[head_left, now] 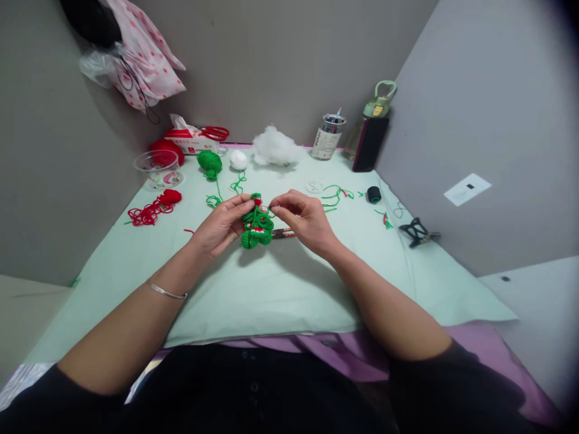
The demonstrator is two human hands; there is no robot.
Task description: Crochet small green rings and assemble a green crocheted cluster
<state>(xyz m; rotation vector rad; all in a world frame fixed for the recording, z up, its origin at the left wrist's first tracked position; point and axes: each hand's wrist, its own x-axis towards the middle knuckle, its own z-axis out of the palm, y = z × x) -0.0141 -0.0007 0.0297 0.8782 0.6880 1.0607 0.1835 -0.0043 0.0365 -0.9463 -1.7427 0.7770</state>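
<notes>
Hands near but apart, the left hand [216,228], nearer, clamps the upper left side of a green, red and white crocheted yarn piece [266,236], long axis pointing away from the body; rightward, the right hand [312,226] pinches a thin, unclear item [270,208].
</notes>
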